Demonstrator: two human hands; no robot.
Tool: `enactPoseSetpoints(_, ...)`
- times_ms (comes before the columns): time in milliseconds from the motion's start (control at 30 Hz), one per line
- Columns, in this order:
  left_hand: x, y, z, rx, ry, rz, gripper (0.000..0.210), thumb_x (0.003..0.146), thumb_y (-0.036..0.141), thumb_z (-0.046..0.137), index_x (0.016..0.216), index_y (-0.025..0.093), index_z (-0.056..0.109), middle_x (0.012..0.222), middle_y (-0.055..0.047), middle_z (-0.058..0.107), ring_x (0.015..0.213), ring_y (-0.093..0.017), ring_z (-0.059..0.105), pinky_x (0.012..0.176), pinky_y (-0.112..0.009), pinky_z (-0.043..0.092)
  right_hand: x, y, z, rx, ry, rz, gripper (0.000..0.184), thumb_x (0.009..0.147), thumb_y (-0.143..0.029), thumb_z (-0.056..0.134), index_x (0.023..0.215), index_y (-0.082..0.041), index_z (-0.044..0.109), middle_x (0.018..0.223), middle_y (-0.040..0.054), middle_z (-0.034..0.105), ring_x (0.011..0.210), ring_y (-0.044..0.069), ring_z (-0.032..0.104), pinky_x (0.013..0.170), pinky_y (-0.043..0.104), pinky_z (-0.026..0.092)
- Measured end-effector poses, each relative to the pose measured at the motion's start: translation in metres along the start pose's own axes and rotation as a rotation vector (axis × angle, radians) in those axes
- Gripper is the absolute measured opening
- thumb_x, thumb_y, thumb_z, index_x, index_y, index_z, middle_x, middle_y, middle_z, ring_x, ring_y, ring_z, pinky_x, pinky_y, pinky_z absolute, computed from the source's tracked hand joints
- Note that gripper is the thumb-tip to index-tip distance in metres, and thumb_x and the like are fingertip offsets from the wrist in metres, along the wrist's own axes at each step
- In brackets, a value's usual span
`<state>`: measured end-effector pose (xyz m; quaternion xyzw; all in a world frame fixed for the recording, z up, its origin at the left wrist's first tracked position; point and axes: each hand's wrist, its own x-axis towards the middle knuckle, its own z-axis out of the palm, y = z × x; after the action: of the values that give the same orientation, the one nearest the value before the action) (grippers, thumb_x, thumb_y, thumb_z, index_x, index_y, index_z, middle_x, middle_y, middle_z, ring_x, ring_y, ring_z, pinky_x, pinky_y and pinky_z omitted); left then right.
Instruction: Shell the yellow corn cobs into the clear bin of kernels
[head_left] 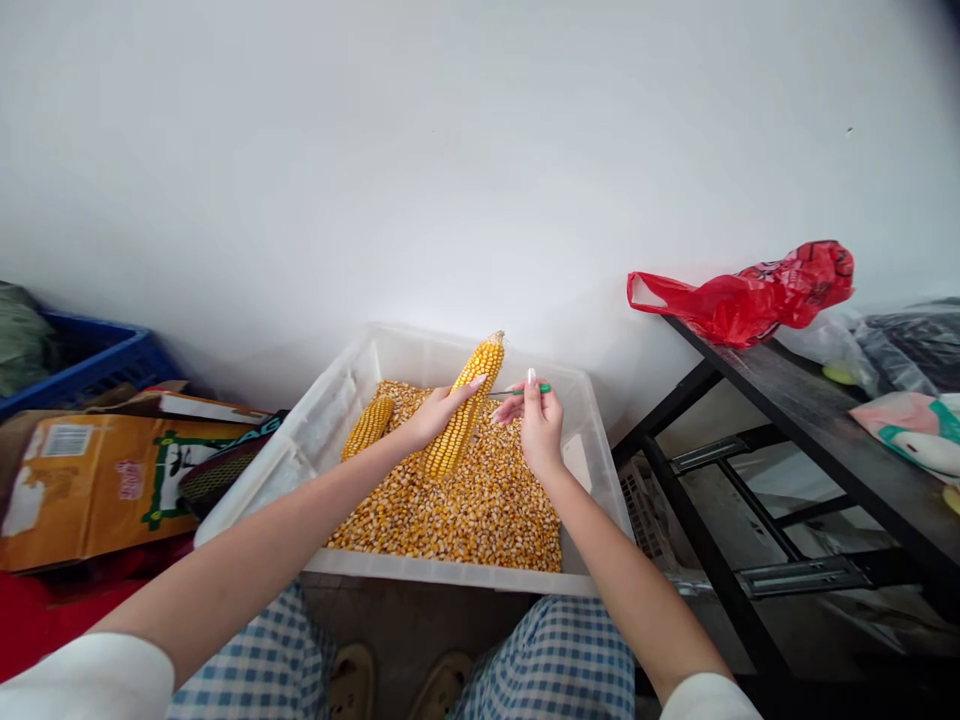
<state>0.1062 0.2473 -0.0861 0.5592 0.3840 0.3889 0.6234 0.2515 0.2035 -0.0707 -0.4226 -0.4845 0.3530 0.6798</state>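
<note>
My left hand (439, 412) is wrapped round an ear of corn (466, 410), which it holds tilted over a clear plastic bin (480, 572). Between the fingers of my right hand (538, 415) is a slim screwdriver (545, 388) with a green handle. Its thin shaft points left toward the ear, and whether the tip touches the kernels I cannot tell. Loose corn kernels (480, 520) cover the bin's floor below both hands. A second ear of corn (367, 428) lies on them at the left, its rows still full of kernels.
On the right stands a black metal-framed table (810, 420) bearing a red plastic bag (757, 295). To the left are an orange cardboard box (105, 490) and a blue crate (112, 360). A white wall (450, 180) rises right behind the bin.
</note>
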Motion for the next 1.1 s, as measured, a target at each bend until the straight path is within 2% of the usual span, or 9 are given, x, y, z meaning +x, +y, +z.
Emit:
enactPoseSetpoints(167, -0.002, 0.002, 0.002, -0.102, -0.080, -0.056, 0.052, 0.071, 0.060, 0.053, 0.090, 0.013, 0.063, 0.070, -0.007, 0.066, 0.060, -0.024, 0.061, 0.056, -0.034, 0.049, -0.004, 0.003, 0.002, -0.009, -0.001, -0.036, 0.030, 0.085, -0.045, 0.043, 0.080, -0.016, 0.049, 0.051, -0.0021, 0.058, 0.044, 0.010, 0.056, 0.045, 0.019, 0.044)
enactPoseSetpoints(500, -0.005, 0.007, 0.003, -0.053, -0.052, -0.045, 0.060, 0.069, 0.063, 0.053, 0.094, 0.010, 0.062, 0.069, -0.007, 0.065, 0.059, -0.023, 0.060, 0.057, -0.034, 0.047, -0.004, 0.003, 0.003, -0.021, 0.024, -0.070, 0.030, 0.086, -0.044, 0.041, 0.081, -0.016, 0.049, 0.052, -0.0016, 0.059, 0.046, 0.011, 0.058, 0.045, 0.019, 0.044)
enactPoseSetpoints(667, -0.004, 0.002, 0.001, 0.077, -0.012, 0.024, 0.058, 0.070, 0.065, 0.050, 0.083, 0.010, 0.064, 0.070, -0.007, 0.065, 0.063, -0.021, 0.059, 0.061, -0.029, 0.044, -0.008, 0.008, 0.006, -0.015, 0.065, -0.066, 0.032, 0.087, -0.045, 0.038, 0.080, -0.015, 0.048, 0.051, -0.0014, 0.059, 0.045, 0.010, 0.057, 0.044, 0.019, 0.044)
enactPoseSetpoints(933, 0.000, -0.011, 0.000, 0.371, 0.178, 0.121, 0.056, 0.072, 0.066, 0.042, 0.068, 0.013, 0.058, 0.057, -0.001, 0.055, 0.057, -0.017, 0.050, 0.052, -0.025, 0.034, -0.015, 0.016, 0.011, -0.061, 0.064, -0.099, 0.031, 0.087, -0.042, 0.039, 0.079, -0.015, 0.050, 0.051, -0.0019, 0.057, 0.045, 0.010, 0.055, 0.047, 0.020, 0.045)
enactPoseSetpoints(1100, 0.001, -0.009, 0.000, 0.487, 0.195, 0.175, 0.055, 0.074, 0.065, 0.040, 0.066, 0.014, 0.057, 0.055, 0.000, 0.051, 0.056, -0.016, 0.047, 0.052, -0.024, 0.032, -0.018, 0.023, 0.013, -0.154, -0.004, -0.127, 0.032, 0.087, -0.042, 0.040, 0.076, -0.015, 0.052, 0.052, -0.0008, 0.056, 0.046, 0.009, 0.054, 0.049, 0.021, 0.046)
